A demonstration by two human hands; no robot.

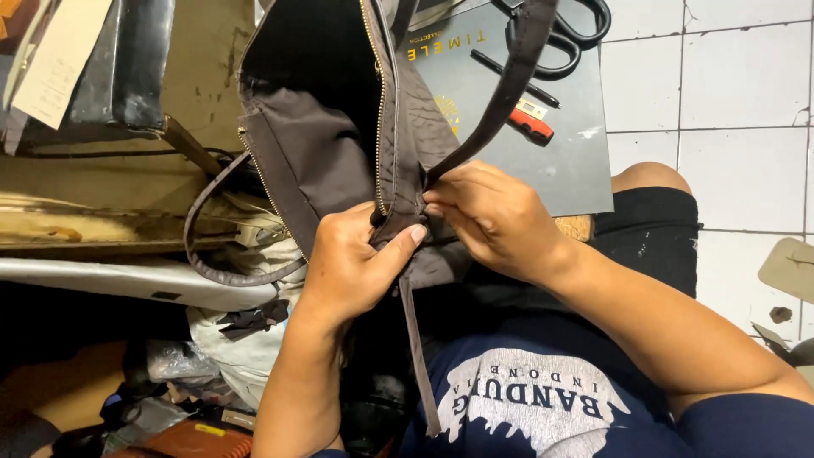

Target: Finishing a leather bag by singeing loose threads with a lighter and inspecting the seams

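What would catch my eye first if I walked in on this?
The brown bag, held up in the middle with its gold zipper open. Both hands pinch it near the zipper's lower end: the left hand from below, the right hand where a strap joins. Behind, on a dark board at the upper right, lie black scissors, a pen and an orange cutter.

You are sitting on the white tiled floor of what looks like a small bag-repair workshop. Black scissors, an orange utility knife and a pen are lying on a dark board beside your knee. Worn bags, straps and scraps are piling up on low shelves to your left.
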